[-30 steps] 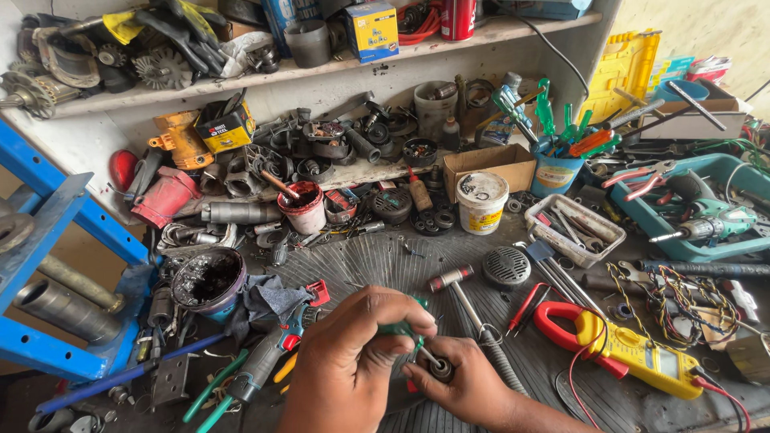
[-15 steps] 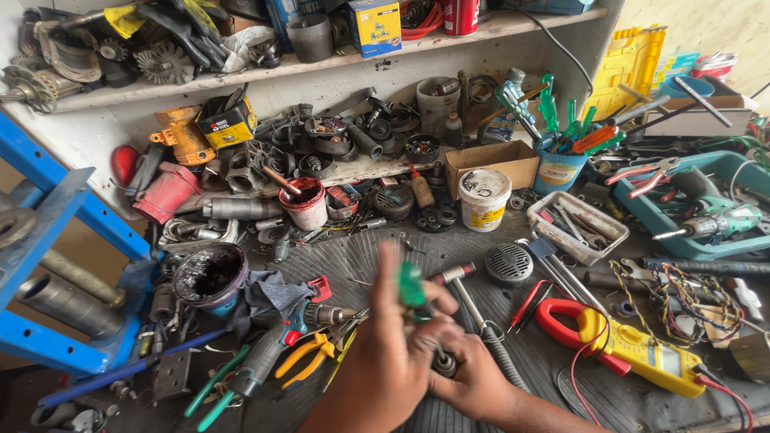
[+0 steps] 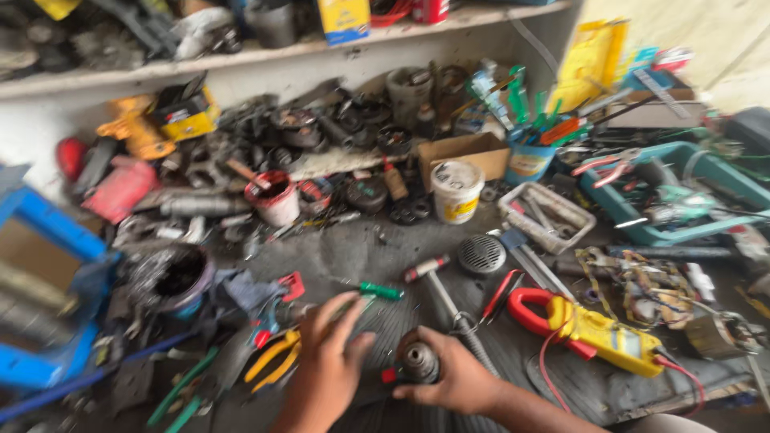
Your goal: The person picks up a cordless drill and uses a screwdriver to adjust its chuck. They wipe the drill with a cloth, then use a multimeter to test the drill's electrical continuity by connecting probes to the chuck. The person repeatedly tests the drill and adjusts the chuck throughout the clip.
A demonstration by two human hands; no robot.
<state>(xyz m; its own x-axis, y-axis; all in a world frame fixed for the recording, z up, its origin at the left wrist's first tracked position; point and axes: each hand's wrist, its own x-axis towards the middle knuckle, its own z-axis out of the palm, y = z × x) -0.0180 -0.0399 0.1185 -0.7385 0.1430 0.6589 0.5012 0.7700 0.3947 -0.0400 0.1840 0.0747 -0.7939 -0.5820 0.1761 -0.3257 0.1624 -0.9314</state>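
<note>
My right hand (image 3: 461, 383) grips a dark, round metal part (image 3: 419, 361) low on the cluttered bench, near the bottom centre. My left hand (image 3: 325, 365) rests just to its left with fingers spread and nothing in it. A green-handled screwdriver (image 3: 377, 290) lies on the bench just beyond the left fingertips; whether they touch its shaft I cannot tell because of blur. Yellow-handled pliers (image 3: 273, 357) lie to the left of that hand.
A small hammer (image 3: 437, 281), a round metal grille (image 3: 481, 255) and a yellow-and-red clamp meter (image 3: 593, 333) lie to the right. A white tub (image 3: 455, 191), a red-rimmed cup (image 3: 273, 196), a teal tray (image 3: 682, 200) and many engine parts crowd the back. A blue frame (image 3: 48, 240) stands left.
My left hand held the green screwdriver up over the part; now the screwdriver lies on the bench and that hand is open. The right hand still holds the part.
</note>
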